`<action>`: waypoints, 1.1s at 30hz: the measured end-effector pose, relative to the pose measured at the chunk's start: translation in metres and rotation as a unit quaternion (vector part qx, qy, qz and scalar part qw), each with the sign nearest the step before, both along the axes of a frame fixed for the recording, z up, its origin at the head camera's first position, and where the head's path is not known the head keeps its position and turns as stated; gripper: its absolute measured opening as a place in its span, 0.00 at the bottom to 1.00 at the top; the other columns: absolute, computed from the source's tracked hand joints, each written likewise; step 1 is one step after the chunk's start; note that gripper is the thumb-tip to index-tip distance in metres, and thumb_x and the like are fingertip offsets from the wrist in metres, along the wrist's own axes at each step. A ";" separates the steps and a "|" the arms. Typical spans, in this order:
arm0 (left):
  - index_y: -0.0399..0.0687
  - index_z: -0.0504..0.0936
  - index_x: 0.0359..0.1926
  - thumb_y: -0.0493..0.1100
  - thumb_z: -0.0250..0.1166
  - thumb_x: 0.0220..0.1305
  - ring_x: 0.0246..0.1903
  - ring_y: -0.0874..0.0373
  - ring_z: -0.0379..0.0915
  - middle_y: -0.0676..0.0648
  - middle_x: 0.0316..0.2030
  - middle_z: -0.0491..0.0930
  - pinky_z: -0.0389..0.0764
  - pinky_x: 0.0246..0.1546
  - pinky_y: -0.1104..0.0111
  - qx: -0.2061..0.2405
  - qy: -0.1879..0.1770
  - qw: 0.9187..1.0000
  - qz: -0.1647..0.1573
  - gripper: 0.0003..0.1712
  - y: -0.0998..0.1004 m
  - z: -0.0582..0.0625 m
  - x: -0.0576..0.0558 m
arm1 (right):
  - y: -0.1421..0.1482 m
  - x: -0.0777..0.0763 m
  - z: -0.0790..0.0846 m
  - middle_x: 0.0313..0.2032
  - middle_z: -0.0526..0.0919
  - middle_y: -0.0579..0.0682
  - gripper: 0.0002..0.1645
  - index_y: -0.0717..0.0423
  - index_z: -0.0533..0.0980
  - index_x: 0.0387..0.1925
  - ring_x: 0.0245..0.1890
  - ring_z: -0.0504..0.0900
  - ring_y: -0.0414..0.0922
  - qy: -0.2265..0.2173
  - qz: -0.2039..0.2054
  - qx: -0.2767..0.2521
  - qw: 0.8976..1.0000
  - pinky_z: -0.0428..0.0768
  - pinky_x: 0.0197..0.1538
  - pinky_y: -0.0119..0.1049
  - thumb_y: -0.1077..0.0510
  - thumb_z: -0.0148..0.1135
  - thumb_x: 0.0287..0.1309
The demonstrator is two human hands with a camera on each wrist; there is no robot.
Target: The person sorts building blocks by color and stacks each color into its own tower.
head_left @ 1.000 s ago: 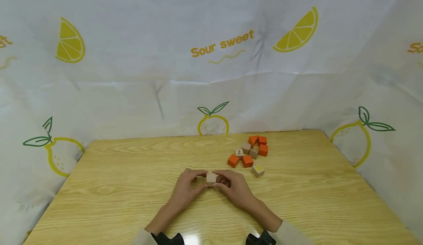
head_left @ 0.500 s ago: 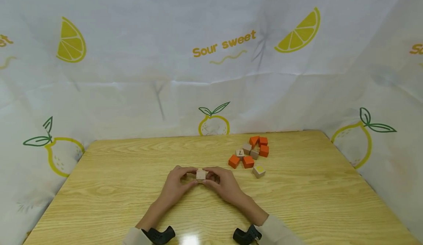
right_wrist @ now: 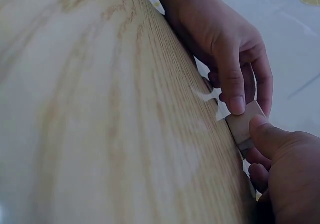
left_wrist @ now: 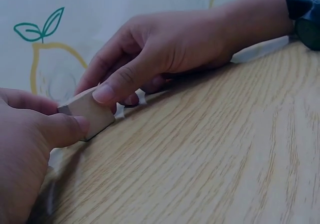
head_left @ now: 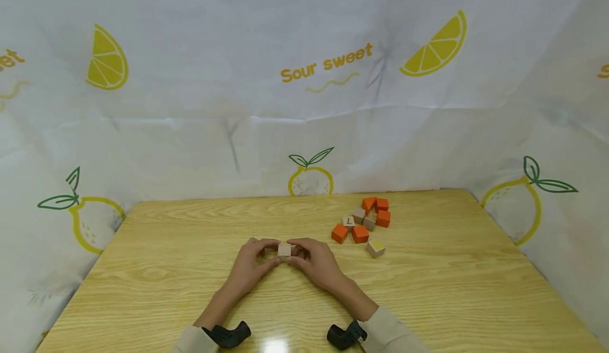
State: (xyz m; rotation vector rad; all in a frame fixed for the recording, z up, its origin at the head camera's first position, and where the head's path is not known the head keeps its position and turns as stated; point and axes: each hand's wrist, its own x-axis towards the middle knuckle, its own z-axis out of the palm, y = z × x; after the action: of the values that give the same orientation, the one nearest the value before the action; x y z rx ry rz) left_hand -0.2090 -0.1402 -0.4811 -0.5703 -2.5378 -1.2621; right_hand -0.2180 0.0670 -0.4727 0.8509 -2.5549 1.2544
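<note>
Lemon-print cloth (head_left: 200, 78) b/h wood-grain tbl (head_left: 166, 263), hands (head_left: 248, 266) (head_left: 321, 264) holding blk (head_left: 284, 250).

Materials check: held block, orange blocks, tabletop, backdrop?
Held block: likely bare wood, unpainted; pale tan, matte.
Orange blocks: probably painted wood, going by the even, opaque color; plastic possible.
Tabletop: wood-grain pattern, glossy glare spot at near edge; laminate or varnished wood, can't tell.
Backdrop: creased, printed sheet; fabric or plastic unclear.
</note>
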 end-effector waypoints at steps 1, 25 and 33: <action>0.52 0.83 0.50 0.40 0.74 0.51 0.32 0.61 0.66 0.58 0.38 0.80 0.70 0.32 0.67 -0.001 0.001 1.000 -0.002 0.23 0.000 -0.001 0.000 | 0.000 0.000 0.000 0.31 0.81 0.41 0.23 0.57 0.79 0.53 0.28 0.75 0.36 0.000 0.000 0.002 1.000 0.76 0.34 0.32 0.54 0.68 0.56; 0.55 0.82 0.51 0.42 0.74 0.51 0.29 0.63 0.63 0.59 0.39 0.79 0.68 0.30 0.68 -0.014 0.016 1.000 0.006 0.23 0.001 -0.005 0.000 | 0.007 0.004 -0.001 0.34 0.80 0.42 0.25 0.61 0.76 0.56 0.30 0.77 0.37 -0.013 0.003 -0.068 0.998 0.76 0.31 0.31 0.56 0.66 0.58; 0.55 0.82 0.51 0.43 0.74 0.51 0.30 0.61 0.64 0.57 0.40 0.81 0.68 0.31 0.67 -0.010 0.014 1.000 0.005 0.23 0.000 -0.006 0.000 | 0.015 0.009 0.002 0.34 0.80 0.42 0.22 0.60 0.77 0.53 0.30 0.77 0.38 0.003 -0.005 -0.098 0.995 0.77 0.30 0.31 0.57 0.67 0.58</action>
State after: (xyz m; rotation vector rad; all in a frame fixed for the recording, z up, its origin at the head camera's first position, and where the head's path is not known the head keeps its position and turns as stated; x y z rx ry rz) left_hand -0.2092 -0.1401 -0.4867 -0.5737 -2.5294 -1.2182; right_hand -0.2092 0.0821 -0.4711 0.7980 -2.3782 1.4682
